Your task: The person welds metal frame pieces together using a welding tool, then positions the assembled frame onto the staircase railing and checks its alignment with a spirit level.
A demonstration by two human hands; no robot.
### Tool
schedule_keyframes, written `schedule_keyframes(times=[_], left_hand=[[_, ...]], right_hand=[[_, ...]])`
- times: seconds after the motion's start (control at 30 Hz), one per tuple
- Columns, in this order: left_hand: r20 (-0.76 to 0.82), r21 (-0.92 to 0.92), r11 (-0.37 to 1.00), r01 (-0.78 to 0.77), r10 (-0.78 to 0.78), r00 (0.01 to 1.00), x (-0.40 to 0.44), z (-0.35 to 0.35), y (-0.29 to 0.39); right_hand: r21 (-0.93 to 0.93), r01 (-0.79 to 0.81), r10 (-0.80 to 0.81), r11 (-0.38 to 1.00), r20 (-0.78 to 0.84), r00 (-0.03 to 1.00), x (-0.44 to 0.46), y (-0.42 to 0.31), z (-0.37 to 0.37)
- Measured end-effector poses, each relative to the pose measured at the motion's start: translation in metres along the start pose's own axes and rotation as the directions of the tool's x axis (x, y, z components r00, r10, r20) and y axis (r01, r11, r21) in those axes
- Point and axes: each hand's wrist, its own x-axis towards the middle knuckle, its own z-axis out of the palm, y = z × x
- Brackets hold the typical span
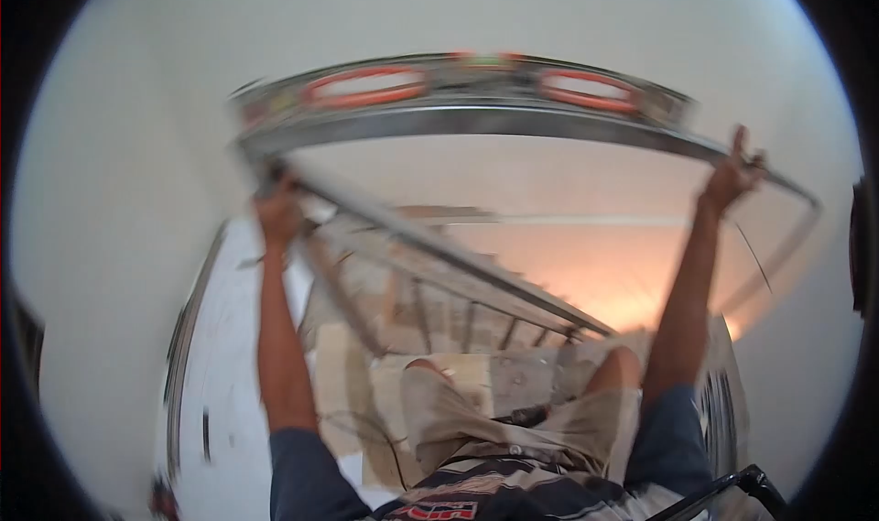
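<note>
A long metal bar (476,123) spans the upper view, bowed by the lens. On top of it lies a spirit level (485,80) with orange-rimmed openings, blurred by motion. My left hand (277,211) is closed at the bar's left end, its fingers around the metal frame there. Near the bar's right end, my right hand (732,180) holds the bar, one finger pointing up. A metal rail (439,242) slants from beside my left hand down to the right.
Pale walls (110,200) rise on both sides. Below are a ladder-like metal frame (467,324), a white panel (243,365) at the left and a cable (389,443). Warm light glows at the lower right. A black bar (723,489) crosses the bottom right corner.
</note>
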Motion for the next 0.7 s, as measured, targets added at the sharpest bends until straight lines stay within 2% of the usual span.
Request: schedule_keyframes(times=[0.03,0.07,0.1,0.13,0.17,0.2,0.23,0.27,0.3,0.4,0.47,0.53,0.6,0.63,0.7], left_hand=[[0.086,-0.225,0.971,0.081,-0.064,0.994,-0.005,0.003,-0.005],[0.170,-0.424,0.886,0.189,-0.126,0.977,-0.008,0.006,-0.008],[0.099,-0.455,0.882,0.119,-0.083,0.992,-0.013,0.016,-0.021],[0.132,-0.468,0.865,0.182,-0.135,0.982,0.000,0.005,-0.014],[0.103,-0.482,0.873,0.079,-0.033,0.994,0.010,0.002,-0.020],[0.328,-0.380,0.882,0.280,-0.155,0.932,0.010,0.001,-0.027],[0.403,-0.338,0.855,0.393,-0.246,0.882,0.020,-0.016,-0.021],[0.472,-0.531,0.486,0.694,-0.511,0.719,0.048,-0.034,0.005],[0.601,-0.604,-0.011,0.797,-0.663,0.447,0.067,-0.048,0.023],[0.541,-0.654,0.035,0.755,-0.676,0.500,0.073,-0.053,0.031],[0.547,-0.636,0.049,0.770,-0.675,0.495,0.077,-0.059,0.031],[0.558,-0.617,0.051,0.785,-0.676,0.482,0.073,-0.054,0.026],[0.510,-0.643,0.157,0.749,-0.642,0.572,0.068,-0.047,0.015],[0.512,-0.638,0.162,0.753,-0.641,0.572,0.066,-0.044,0.010],[0.599,-0.582,0.028,0.813,-0.661,0.451,0.073,-0.049,0.011]], right_hand=[[0.136,-0.262,0.257,0.955,0.055,0.965,0.011,0.039,0.001],[0.287,-0.549,0.498,0.785,0.235,0.835,0.023,0.074,-0.001],[0.326,-0.735,0.616,0.595,0.403,0.677,0.028,0.093,0.001],[0.345,-0.819,0.655,0.458,0.492,0.573,0.028,0.098,0.007],[0.384,-0.855,0.677,0.347,0.529,0.512,0.028,0.097,0.011],[0.432,-0.860,0.693,0.271,0.532,0.486,0.029,0.108,0.020],[0.534,-0.835,0.673,0.135,0.569,0.473,0.022,0.065,0.022],[0.665,-0.744,0.734,0.064,0.473,0.486,0.019,0.037,0.025],[0.712,-0.702,0.773,0.002,0.444,0.452,0.021,0.030,0.026],[0.722,-0.692,0.828,-0.002,0.390,0.404,0.026,0.015,0.024],[0.702,-0.712,0.861,0.017,0.352,0.368,0.027,0.010,0.020],[0.699,-0.715,0.855,0.018,0.360,0.373,0.027,0.008,0.020],[0.696,-0.718,0.855,0.016,0.363,0.371,0.028,0.009,0.021],[0.698,-0.716,0.861,0.033,0.344,0.375,0.028,0.010,0.021],[0.690,-0.723,0.867,0.039,0.336,0.367,0.031,0.020,0.025]])
